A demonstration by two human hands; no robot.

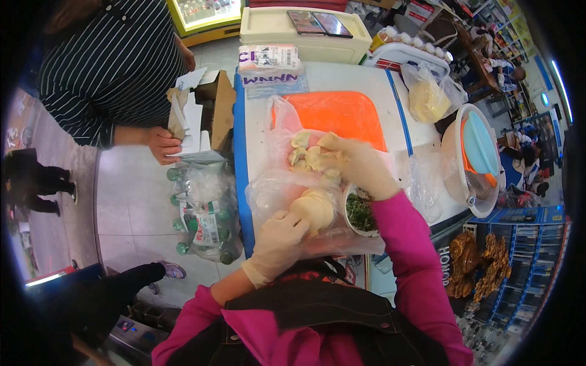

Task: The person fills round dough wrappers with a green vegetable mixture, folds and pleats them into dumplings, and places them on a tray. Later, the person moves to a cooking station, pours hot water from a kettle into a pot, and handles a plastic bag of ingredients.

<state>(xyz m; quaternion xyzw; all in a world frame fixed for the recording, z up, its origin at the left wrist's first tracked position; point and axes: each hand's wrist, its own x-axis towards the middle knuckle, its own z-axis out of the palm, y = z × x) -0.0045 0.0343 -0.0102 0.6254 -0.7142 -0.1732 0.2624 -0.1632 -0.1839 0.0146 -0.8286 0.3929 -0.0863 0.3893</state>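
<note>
My left hand (280, 239), in a thin pale glove, pinches the near edge of a stack of round dumpling wrappers (317, 209) lying on a plastic bag. My gloved right hand (366, 167) is blurred and reaches over a cluster of folded dumplings (306, 154). Its fingertips are at a dumpling on the far side, and whether they grip it is unclear. The dumplings rest on plastic film by an orange cutting board (339, 112). Beside my right wrist stands a white bowl of chopped green filling (359, 214), partly covered by my forearm.
A person in a striped top holds an opened carton (222, 110) at the table's left. Below it is a wrapped pack of bottles (206, 210). Wrapped packages (268, 66) sit at the far left corner. To the right are a bagged yellow food (425, 98) and a basket (451, 160).
</note>
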